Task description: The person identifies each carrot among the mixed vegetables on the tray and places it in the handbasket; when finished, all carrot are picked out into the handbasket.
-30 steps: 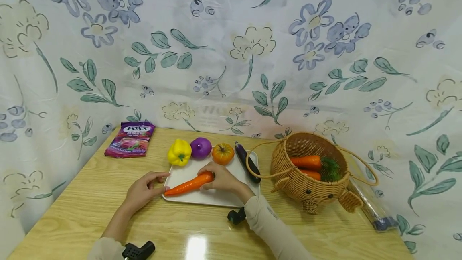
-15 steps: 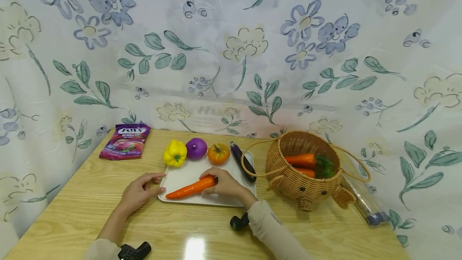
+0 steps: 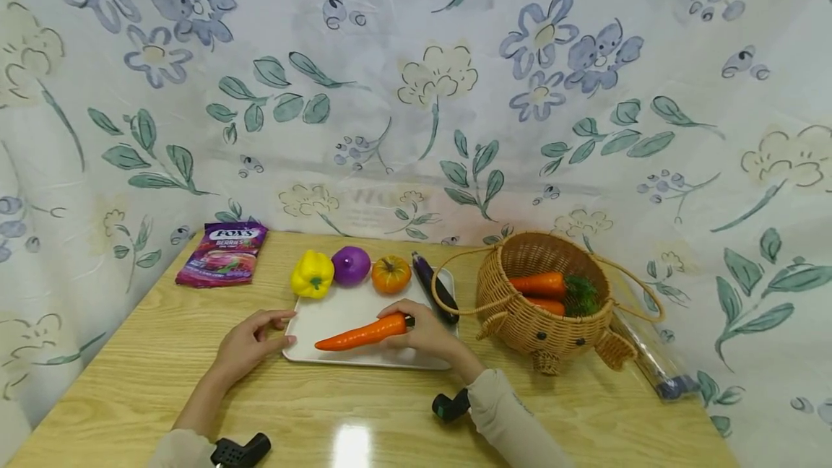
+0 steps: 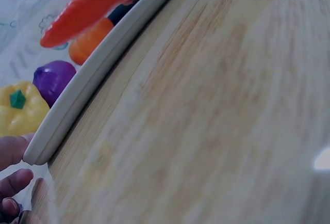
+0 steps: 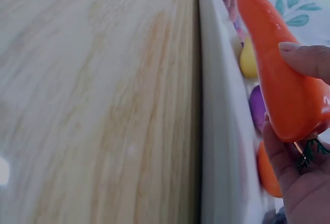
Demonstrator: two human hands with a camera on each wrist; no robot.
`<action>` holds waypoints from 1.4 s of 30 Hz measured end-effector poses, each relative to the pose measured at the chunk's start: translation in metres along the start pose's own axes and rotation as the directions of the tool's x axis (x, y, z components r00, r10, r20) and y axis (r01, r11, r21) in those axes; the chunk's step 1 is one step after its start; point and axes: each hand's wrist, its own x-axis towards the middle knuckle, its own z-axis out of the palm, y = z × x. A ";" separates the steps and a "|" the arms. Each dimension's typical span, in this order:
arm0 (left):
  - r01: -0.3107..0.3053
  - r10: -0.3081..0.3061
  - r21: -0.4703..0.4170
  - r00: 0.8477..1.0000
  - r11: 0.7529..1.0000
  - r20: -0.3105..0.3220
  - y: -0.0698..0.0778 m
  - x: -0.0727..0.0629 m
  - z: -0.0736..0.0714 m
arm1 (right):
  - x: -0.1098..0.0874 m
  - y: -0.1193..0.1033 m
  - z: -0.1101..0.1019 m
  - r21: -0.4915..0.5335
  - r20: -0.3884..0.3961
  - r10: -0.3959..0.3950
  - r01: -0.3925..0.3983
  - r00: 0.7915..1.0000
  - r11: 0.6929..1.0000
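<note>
My right hand (image 3: 422, 331) grips an orange carrot (image 3: 360, 336) by its thick stem end, thumb on one side and fingers on the other. The tip points left, and the carrot is raised over a white tray (image 3: 328, 316). Green stem strands (image 5: 308, 154) show between the fingers in the right wrist view. At the tray's left edge, my left hand (image 3: 250, 341) rests with thumb and fingers apart, fingertips right at the rim. Along the tray's back are a yellow bell pepper (image 3: 313, 274), a purple onion (image 3: 352, 266), a small pumpkin (image 3: 391, 274) and an eggplant (image 3: 434, 287).
A wicker basket (image 3: 552, 341) with looped handles stands right of the tray, holding carrots (image 3: 539, 284) with green tops. Behind it lies a clear plastic package (image 3: 656, 367). A purple candy bag (image 3: 222, 254) is at the back left. A floral curtain (image 3: 390, 92) closes off the back.
My right hand has moved right and raised the carrot, drawing its tip away from the tray's left edge. My left hand stays at the tray's edge. The head view has shifted slightly.
</note>
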 end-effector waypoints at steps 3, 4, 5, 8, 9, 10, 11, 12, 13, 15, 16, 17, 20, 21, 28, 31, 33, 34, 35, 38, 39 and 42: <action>-0.004 0.004 0.004 1.000 1.000 -0.002 -0.001 0.001 -0.001 | -0.004 -0.002 -0.005 0.030 -0.011 0.002 -0.001 1.000 1.000; -0.005 0.005 0.005 1.000 1.000 -0.002 -0.002 0.001 -0.001 | -0.005 -0.002 -0.006 0.043 -0.015 0.002 -0.002 1.000 0.999; -0.005 0.005 0.006 1.000 1.000 -0.001 -0.002 0.001 -0.001 | -0.006 -0.002 -0.008 0.044 -0.020 0.000 0.001 1.000 0.999; -0.005 0.005 0.010 1.000 1.000 0.000 -0.002 0.001 -0.001 | -0.009 -0.003 -0.011 0.048 -0.031 -0.012 0.014 0.999 0.999; -0.005 0.005 0.010 1.000 1.000 0.000 -0.002 0.001 0.000 | -0.010 -0.004 -0.013 0.050 -0.032 -0.013 0.015 0.999 0.999; -0.006 0.006 0.012 1.000 1.000 -0.001 -0.002 0.001 0.000 | -0.011 -0.005 -0.014 0.053 -0.031 -0.013 0.015 0.999 0.998; -0.005 0.005 0.014 1.000 1.000 0.000 -0.002 0.001 0.000 | -0.011 -0.006 -0.015 0.055 -0.031 -0.012 0.014 0.999 0.998; -0.004 0.004 0.012 1.000 1.000 0.000 -0.001 0.001 0.000 | -0.012 -0.007 -0.015 0.060 -0.030 -0.011 0.012 1.000 0.998; -0.004 0.004 0.012 1.000 1.000 0.001 -0.001 0.001 0.000 | -0.012 -0.008 -0.016 0.063 -0.030 -0.008 0.010 1.000 0.998; -0.002 0.002 0.013 1.000 1.000 0.003 -0.001 0.002 0.000 | -0.013 -0.012 -0.017 0.073 -0.030 -0.002 0.004 1.000 0.997; -0.001 0.001 0.014 1.000 1.000 0.004 -0.001 0.002 0.000 | -0.014 -0.014 -0.018 0.077 -0.032 -0.001 0.003 0.999 0.997; 0.000 0.000 0.015 1.000 1.000 0.005 -0.001 0.002 0.000 | -0.015 -0.016 -0.019 0.079 -0.035 -0.006 0.009 0.999 0.997; 0.004 -0.004 0.016 1.000 1.000 0.006 -0.001 0.002 0.000 | -0.018 -0.024 -0.021 0.095 -0.046 -0.017 0.022 0.999 0.995; 0.005 -0.005 0.014 1.000 1.000 0.007 -0.001 0.001 0.000 | -0.019 -0.027 -0.022 0.100 -0.051 -0.023 0.028 0.998 0.995; -0.002 0.002 0.008 1.000 1.000 0.008 0.000 0.002 0.000 | -0.025 -0.044 -0.032 0.121 -0.074 -0.062 0.070 0.995 0.990; -0.010 0.010 0.014 1.000 1.000 0.009 0.000 0.002 -0.001 | -0.028 -0.049 -0.037 0.125 -0.076 -0.053 0.062 0.996 0.990; -0.008 0.008 0.015 1.000 1.000 0.012 0.000 0.002 -0.001 | -0.029 -0.051 -0.040 0.129 -0.076 -0.041 0.051 0.996 0.990; -0.004 0.004 0.016 1.000 1.000 0.013 0.000 0.001 -0.001 | -0.030 -0.052 -0.042 0.131 -0.075 -0.038 0.048 0.996 0.990; 0.000 -0.001 0.015 1.000 1.000 0.016 0.000 0.001 -0.001 | -0.030 -0.053 -0.044 0.136 -0.074 -0.036 0.046 0.997 0.990; 0.011 -0.011 0.010 1.000 1.000 0.021 0.001 0.000 -0.001 | -0.031 -0.056 -0.049 0.150 -0.075 -0.034 0.045 0.997 0.988; 0.013 -0.013 0.009 1.000 1.000 0.021 0.001 0.000 -0.001 | -0.031 -0.057 -0.051 0.150 -0.079 -0.034 0.045 0.996 0.988; 0.008 -0.009 0.008 1.000 1.000 0.020 0.002 0.000 0.000 | -0.033 -0.060 -0.057 0.155 -0.087 -0.017 0.030 0.996 0.987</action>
